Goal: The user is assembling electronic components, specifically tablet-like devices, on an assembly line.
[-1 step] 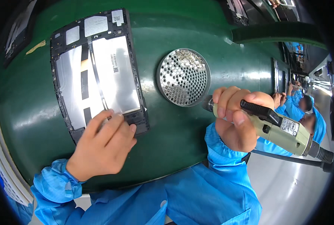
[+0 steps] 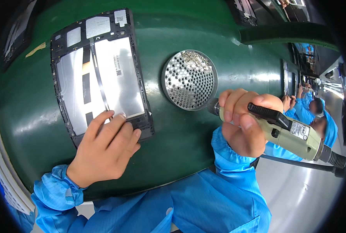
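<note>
At left, an opened tablet chassis (image 2: 120, 77) lies on the green table (image 2: 173, 143). The left hand (image 2: 105, 151) rests bent fingers on its lower part, by a ribbon cable (image 2: 99, 79); whether they pinch it, I cannot tell. Next is a round screw tray (image 2: 216, 79); then the right hand (image 2: 244, 120), gripping an electric screwdriver (image 2: 297, 138).

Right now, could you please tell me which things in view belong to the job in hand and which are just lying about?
Job in hand, judging by the hands:
open device housing, under the left hand
pale green power tool, in the right hand
round perforated tray, near that tool

Apparently just lying about:
yellowish strip
dark-framed panel, upper left
</note>
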Demonstrator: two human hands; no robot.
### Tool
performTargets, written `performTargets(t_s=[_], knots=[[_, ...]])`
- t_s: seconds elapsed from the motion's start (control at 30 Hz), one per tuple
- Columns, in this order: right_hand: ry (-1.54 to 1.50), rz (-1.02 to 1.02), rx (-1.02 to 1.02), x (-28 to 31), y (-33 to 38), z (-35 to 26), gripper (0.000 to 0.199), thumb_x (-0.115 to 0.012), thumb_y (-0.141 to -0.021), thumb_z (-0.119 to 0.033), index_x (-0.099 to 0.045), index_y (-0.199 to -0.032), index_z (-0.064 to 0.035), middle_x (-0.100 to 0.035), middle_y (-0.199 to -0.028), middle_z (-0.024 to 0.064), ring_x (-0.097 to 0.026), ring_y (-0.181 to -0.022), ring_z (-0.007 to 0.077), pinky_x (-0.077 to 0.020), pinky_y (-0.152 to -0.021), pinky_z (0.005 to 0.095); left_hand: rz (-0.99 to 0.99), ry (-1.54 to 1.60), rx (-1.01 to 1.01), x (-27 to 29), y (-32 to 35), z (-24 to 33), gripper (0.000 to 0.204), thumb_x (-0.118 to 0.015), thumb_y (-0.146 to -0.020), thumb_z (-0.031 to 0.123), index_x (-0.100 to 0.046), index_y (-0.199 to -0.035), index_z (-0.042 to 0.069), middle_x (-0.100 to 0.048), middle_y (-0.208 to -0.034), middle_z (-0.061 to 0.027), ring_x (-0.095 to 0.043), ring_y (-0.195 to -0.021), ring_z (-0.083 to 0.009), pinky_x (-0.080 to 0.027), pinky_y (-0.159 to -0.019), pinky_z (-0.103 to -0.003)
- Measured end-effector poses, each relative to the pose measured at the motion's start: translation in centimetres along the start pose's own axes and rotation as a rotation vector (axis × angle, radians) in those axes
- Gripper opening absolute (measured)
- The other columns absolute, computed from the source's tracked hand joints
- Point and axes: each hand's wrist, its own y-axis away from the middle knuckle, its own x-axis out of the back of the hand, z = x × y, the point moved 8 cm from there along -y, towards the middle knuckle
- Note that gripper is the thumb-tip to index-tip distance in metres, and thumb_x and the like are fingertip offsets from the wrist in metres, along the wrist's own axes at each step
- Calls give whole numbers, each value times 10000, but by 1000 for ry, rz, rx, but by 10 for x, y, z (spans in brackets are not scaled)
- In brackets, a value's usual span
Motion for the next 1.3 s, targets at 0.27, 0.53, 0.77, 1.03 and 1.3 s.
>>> performTargets(t_s=[0.27, 0.53, 0.77, 1.03, 1.3], knots=[[-56, -8, -57, -6, -1, 14, 327, -569, -777, 8, -473, -1085, -41, -513, -656, 89, -513, -599, 198, -465, -654, 410, -34, 81, 83, -13, -22, -4, 428, -744, -654, 92, -621, -1042, -39, -571, -1131, -210, -528, -1107, -374, -457, -944, -506], [-18, -7, -64, -8, 0, 21, 332, -573, -774, 4, -476, -1089, -40, -510, -650, 87, -511, -588, 197, -462, -647, 411, -71, 123, 107, -13, -16, -17, 469, -765, -603, 139, -651, -1052, 64, -546, -1219, -202, -506, -1172, -371, -388, -1024, -519], [-7, -14, -54, -9, -1, 19, 324, -586, -786, 0, -469, -1085, -39, -512, -656, 92, -513, -589, 197, -465, -646, 412, -53, 112, 106, -11, -18, -15, 460, -760, -601, 136, -651, -1040, 52, -560, -1194, -206, -514, -1160, -370, -386, -1022, -535], [44, 0, -27, -12, 1, 13, 350, -607, -812, -63, -449, -1123, -36, -514, -668, 97, -503, -586, 206, -454, -638, 418, -46, 158, 24, -12, -15, 1, 305, -627, -729, 69, -645, -1015, -37, -585, -1130, -235, -537, -1124, -372, -403, -1008, -529], [-12, -222, -8, -47, 11, -25, 399, -629, -783, -40, -463, -1143, -86, -517, -644, 49, -532, -562, 202, -447, -573, 383, -25, 149, 7, -14, -13, 1, 308, -626, -747, 79, -646, -1032, -37, -573, -1143, -227, -538, -1118, -362, -409, -1001, -516]])
